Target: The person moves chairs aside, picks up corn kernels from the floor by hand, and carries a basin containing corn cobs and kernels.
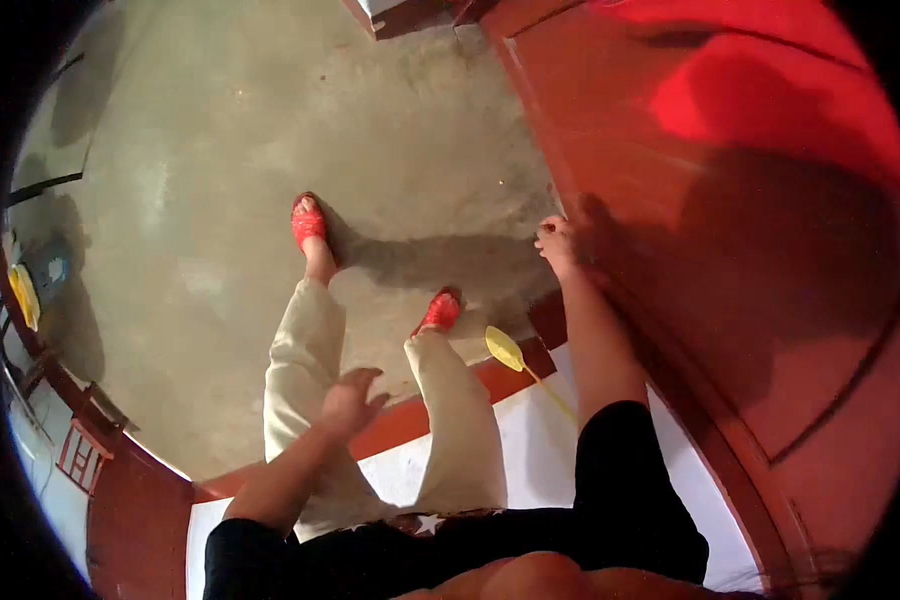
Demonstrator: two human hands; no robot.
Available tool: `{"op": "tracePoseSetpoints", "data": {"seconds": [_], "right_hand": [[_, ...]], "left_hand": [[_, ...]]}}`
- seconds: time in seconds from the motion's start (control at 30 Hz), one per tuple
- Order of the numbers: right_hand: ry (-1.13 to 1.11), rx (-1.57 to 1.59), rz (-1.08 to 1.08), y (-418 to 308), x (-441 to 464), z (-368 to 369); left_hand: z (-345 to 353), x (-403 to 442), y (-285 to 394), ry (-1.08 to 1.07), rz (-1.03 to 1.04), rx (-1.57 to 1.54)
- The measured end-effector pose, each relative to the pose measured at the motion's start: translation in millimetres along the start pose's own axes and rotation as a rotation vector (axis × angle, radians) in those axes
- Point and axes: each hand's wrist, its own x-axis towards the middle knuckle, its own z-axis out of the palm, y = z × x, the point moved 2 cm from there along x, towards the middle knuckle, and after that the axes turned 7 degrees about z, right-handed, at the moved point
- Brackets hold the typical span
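My left hand hangs over my left thigh, above the cream trousers, with its fingers apart and nothing in it. On the other side, my right hand is beside the edge of the red surface, over the grey floor. Its fingers are curled, and anything between them is too small to make out. Red slippers are on my feet, one foot further forward than the other. Between my right leg and right forearm shows a yellow paddle-shaped thing with a thin handle.
Red panelling with dark shadows runs along the right side. Behind me is a white surface with a red border. A small red rack and a yellow object lie at the far left. A dark-red corner juts in at the top.
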Motion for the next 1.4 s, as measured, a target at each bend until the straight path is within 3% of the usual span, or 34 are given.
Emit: {"op": "tracePoseSetpoints", "data": {"seconds": [0.07, 0.13, 0.2, 0.27, 0.3, 0.33, 0.4, 0.47, 0.6, 0.8, 0.87, 0.9, 0.97, 1.07, 1.1, 1.13, 1.2, 1.23, 1.27, 1.33, 1.37, 1.4], "right_hand": [[-0.023, 0.017, -0.037, 8, 31, 31], [0.021, 0.073, 0.046, 15, 58, 58], [-0.042, 0.383, 0.28, 66, 136, 86], [-0.273, 0.542, -0.024, 67, 161, 101], [-0.276, 0.534, -0.023, 89, 197, 115], [-0.007, -0.115, -0.221, 110, 235, 130], [0.268, -0.764, -0.408, 136, 284, 147], [0.444, -0.089, -0.272, 143, 291, 146], [0.468, -0.084, -0.224, 65, 223, 144], [0.486, -0.057, -0.204, 36, 210, 161], [0.481, 0.014, -0.118, 25, 202, 171], [0.483, 0.057, -0.053, 19, 196, 175], [0.471, -0.564, -0.043, -4, 180, 181], [0.419, -0.782, -0.242, 9, 198, 206], [0.42, -0.778, -0.259, 9, 206, 219], [0.283, -0.203, -0.201, 16, 214, 231], [0.191, 0.044, -0.249, 49, 244, 239], [0.207, -0.125, -0.297, 53, 240, 233], [0.233, -0.291, -0.347, 57, 235, 227], [0.413, -0.372, -0.209, -8, 149, 204], [0.312, -0.154, -0.143, -34, 110, 194], [0.312, -0.163, -0.143, -25, 116, 195]], "left_hand": [[10, 16, -7, -0.052, 0.072, -0.028], [3, 33, -2, -0.241, -0.068, -0.174], [5, 44, -20, -0.249, -0.077, -0.203], [-6, 48, -23, -0.149, -0.134, -0.328], [-11, 50, -23, -0.131, -0.082, -0.346], [-19, 50, -21, -0.129, -0.085, -0.35], [-40, 54, -17, -0.108, -0.14, -0.481], [-42, 48, -27, -0.045, -0.102, -0.471], [-53, 48, -34, -0.082, -0.15, -0.561], [-66, 53, -25, -0.003, 0.007, -0.596], [-63, 50, -25, 0.008, 0.09, -0.542], [-65, 50, -23, -0.026, 0.035, -0.554], [-66, 51, -21, -0.007, 0.037, -0.558], [-64, 55, -17, 0.014, 0.027, -0.651], [-63, 56, -18, 0.003, 0.006, -0.736], [-54, 57, -24, 0.006, 0.01, -0.736], [-27, 55, -32, -0.046, -0.035, -0.811], [-68, 64, -13, 0.048, -0.006, -0.666], [-72, 64, -12, 0.028, -0.027, -0.728], [-72, 65, -12, 0.049, 0.004, -0.669], [-69, 63, -14, 0.04, 0.003, -0.679], [-65, 61, -18, -0.062, -0.019, -0.701]]}}
